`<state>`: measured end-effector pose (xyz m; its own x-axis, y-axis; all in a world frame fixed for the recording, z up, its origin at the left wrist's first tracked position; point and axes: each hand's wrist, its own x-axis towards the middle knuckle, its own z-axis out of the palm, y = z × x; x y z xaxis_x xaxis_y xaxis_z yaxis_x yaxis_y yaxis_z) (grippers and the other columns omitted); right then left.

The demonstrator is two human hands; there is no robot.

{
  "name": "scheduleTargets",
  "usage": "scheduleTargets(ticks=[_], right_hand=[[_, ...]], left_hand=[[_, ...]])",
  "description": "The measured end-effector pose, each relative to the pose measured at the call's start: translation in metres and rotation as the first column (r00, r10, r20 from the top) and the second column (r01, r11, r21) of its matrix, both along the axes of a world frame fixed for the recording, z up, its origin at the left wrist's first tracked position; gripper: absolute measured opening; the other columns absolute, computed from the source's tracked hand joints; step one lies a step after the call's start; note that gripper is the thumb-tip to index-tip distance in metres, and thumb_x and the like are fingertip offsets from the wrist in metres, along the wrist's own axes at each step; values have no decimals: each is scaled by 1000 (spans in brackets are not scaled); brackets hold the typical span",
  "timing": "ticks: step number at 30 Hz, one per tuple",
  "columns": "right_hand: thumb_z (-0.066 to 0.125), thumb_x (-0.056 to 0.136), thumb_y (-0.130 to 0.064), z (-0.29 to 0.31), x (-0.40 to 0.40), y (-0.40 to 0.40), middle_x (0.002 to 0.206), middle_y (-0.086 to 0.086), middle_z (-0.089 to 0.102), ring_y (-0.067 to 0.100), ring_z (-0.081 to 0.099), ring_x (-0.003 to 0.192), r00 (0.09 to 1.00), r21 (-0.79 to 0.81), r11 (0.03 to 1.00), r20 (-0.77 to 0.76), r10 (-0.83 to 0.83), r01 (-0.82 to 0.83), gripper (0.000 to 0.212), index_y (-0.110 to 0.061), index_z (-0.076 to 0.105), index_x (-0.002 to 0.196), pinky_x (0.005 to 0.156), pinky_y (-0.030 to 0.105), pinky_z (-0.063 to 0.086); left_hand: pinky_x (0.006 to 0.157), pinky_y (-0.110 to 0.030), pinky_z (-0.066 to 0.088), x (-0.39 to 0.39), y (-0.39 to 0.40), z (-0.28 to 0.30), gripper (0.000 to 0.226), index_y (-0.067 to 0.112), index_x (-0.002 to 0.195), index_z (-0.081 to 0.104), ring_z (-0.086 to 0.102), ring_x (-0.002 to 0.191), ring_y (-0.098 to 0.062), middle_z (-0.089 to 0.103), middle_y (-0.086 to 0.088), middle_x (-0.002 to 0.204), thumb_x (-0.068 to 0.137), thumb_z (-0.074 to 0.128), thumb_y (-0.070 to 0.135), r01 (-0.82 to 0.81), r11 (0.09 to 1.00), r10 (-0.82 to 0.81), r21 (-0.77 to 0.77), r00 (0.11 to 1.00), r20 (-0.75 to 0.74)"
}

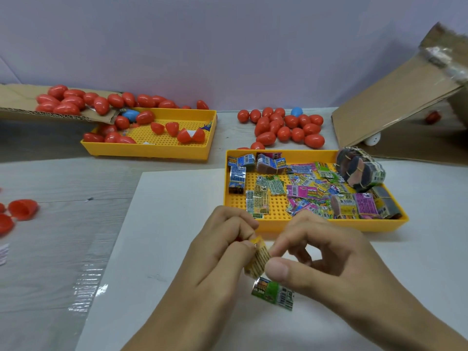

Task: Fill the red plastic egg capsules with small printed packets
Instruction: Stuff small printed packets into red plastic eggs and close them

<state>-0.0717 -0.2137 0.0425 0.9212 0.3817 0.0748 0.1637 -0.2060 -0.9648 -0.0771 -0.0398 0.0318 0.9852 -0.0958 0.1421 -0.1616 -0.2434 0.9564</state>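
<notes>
Over the white sheet [164, 249], my left hand [217, 252] and my right hand [319, 259] meet on a small yellow printed packet [258, 259]. Thumb and forefinger of my right hand pinch it. My left hand's curled fingers hold its top end, with a sliver of red [238, 239] showing inside them. A green printed packet [273, 293] lies on the sheet just below my hands. The yellow tray [314, 225] right behind them holds several loose and bundled packets [306, 188].
A second yellow tray [152, 150] at the back left holds red eggs and open halves. Closed red eggs [286, 127] are piled at the back centre. Cardboard flaps [390, 117] stand at the back right and left. Open red halves [22, 209] lie far left.
</notes>
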Motion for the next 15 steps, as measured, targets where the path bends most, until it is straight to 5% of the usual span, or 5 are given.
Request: scheduleTargets(ticks=[6,9,15], right_hand=[[77,68,-43,-1,1,2,79,-7,51,3,45,56,967,143,986,-230,113,-82,28,-16,69,67,51,9,37],[79,62,-36,-2,0,4,82,-6,49,7,37,49,926,243,969,-356,127,-39,26,-12,68,63,45,16,29],[79,54,-37,0,4,3,85,-9,50,21,21,57,945,305,939,-323,-53,157,26,-13,69,55,47,28,17]], left_hand=[[69,-11,43,-6,-2,-4,13,20,70,55,57,84,-1,56,15,100,80,48,27,36,997,-42,73,995,86],[70,-6,39,-9,-4,-5,18,27,74,53,57,89,-3,53,13,104,85,39,33,26,983,-69,183,970,233],[64,-26,45,-6,1,0,22,28,87,62,54,69,-15,59,3,87,81,49,45,-158,985,168,-62,966,198]])
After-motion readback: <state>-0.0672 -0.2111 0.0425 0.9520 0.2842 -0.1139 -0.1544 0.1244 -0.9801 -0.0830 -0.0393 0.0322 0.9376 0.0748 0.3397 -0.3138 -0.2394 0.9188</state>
